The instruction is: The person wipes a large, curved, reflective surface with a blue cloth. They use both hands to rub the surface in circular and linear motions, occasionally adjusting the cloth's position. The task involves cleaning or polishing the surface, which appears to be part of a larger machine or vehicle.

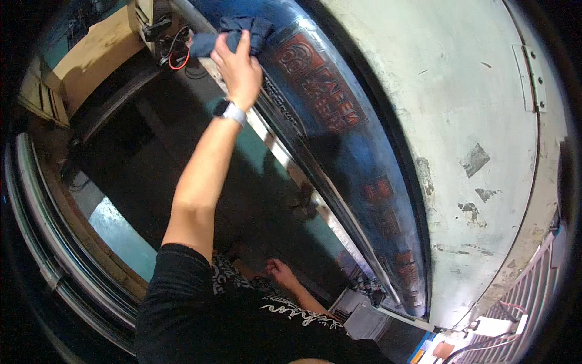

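Observation:
My left hand (241, 70), with a watch (231, 113) on its wrist, reaches far forward. Its fingers press a crumpled dark blue cloth (251, 33) against the upper end of a large blue printing cylinder (383, 158). Reddish raised printing plates (330, 100) with patterns and lettering sit on the cylinder's curved face. My right hand (282, 273) hangs low near my body, its fingers loosely bent and apart, with nothing visible in it. The cloth hides part of the cylinder beneath it.
A long metal rail (330, 212) runs beside the cylinder. On the right stands a scuffed pale panel (461, 121) with a hinge. Cables (179, 54) hang at the upper left. Curved metal bars (45, 242) lie along the left, and a grey box (364, 312) sits at the lower right.

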Tool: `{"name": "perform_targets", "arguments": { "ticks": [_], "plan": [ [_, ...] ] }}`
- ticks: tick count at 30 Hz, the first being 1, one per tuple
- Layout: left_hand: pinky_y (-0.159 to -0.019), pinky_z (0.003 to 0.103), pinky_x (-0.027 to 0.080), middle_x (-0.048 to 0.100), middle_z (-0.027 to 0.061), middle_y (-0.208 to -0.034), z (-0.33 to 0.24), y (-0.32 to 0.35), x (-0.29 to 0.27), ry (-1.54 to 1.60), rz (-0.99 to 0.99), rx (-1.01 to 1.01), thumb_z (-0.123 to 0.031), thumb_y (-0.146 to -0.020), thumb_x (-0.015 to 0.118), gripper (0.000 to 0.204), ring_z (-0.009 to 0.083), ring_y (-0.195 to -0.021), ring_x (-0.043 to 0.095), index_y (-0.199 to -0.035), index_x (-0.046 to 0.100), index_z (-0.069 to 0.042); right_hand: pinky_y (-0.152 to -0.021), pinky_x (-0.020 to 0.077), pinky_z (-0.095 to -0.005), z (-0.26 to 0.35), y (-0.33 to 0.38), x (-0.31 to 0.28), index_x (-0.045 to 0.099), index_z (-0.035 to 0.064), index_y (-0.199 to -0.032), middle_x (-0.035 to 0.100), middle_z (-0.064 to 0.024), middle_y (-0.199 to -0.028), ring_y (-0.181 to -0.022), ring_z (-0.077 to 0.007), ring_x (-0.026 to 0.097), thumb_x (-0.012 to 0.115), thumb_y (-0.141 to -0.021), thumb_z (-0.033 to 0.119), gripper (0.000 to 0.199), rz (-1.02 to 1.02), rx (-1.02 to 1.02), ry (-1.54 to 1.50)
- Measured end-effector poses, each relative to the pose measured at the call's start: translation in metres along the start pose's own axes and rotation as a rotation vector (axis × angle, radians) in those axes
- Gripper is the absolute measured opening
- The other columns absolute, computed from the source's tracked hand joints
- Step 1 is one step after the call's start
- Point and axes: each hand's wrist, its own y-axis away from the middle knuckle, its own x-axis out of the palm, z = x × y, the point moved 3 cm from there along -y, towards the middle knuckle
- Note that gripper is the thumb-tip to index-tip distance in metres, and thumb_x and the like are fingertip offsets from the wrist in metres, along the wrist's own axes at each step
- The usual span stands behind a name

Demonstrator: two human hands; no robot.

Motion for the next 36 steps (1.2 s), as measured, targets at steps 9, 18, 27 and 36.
{"name": "perform_targets", "arguments": {
  "ticks": [9, 18, 27, 36],
  "plan": [
    [-0.080, 0.044, 0.035, 0.041, 0.0070, -0.124, -0.076, 0.156, -0.017, 0.176, 0.403, 0.640, -0.014, -0.079, 0.052, 0.038, 0.0294, -0.093, 0.042, -0.112, 0.060, -0.031, -0.085, 0.0445, -0.0373, 0.044, 0.019, 0.004, 0.049, 0.0029, -0.118, 0.061, -0.0146, -0.103, -0.097, -0.0265, 0.058, 0.049, -0.088, 0.015, 0.032, -0.009, 0.061, 0.132],
    [-0.097, 0.049, 0.029, 0.031, 0.0283, -0.125, -0.058, 0.084, -0.016, 0.136, 0.150, 0.085, -0.002, -0.068, 0.059, 0.059, 0.0441, -0.111, 0.033, -0.126, 0.050, -0.013, -0.082, 0.0464, -0.0322, 0.034, 0.053, 0.001, 0.046, 0.0000, -0.118, 0.061, -0.0103, -0.098, -0.093, -0.0195, 0.059, 0.045, -0.088, 0.004, 0.031, -0.188, -0.150, -0.049],
    [-0.086, 0.044, 0.039, 0.040, 0.0122, -0.124, -0.083, 0.148, -0.040, 0.219, 0.521, 0.581, 0.001, -0.061, 0.062, 0.058, 0.0341, -0.097, 0.043, -0.113, 0.061, -0.026, -0.081, 0.0463, -0.0314, 0.065, 0.050, -0.009, 0.049, 0.0021, -0.115, 0.061, -0.0120, -0.097, -0.093, -0.0215, 0.060, 0.050, -0.091, 0.015, 0.028, -0.185, -0.204, -0.056],
    [-0.094, 0.047, 0.033, 0.034, 0.0271, -0.126, -0.098, 0.085, -0.023, 0.136, 0.126, 0.106, 0.003, -0.069, 0.056, 0.058, 0.0431, -0.111, 0.035, -0.125, 0.050, -0.013, -0.083, 0.0460, -0.0320, 0.013, 0.051, -0.025, 0.049, 0.0022, -0.117, 0.062, -0.0139, -0.103, -0.097, -0.0223, 0.060, 0.051, -0.089, 0.013, 0.030, -0.102, -0.170, 0.038]
  ]
}}
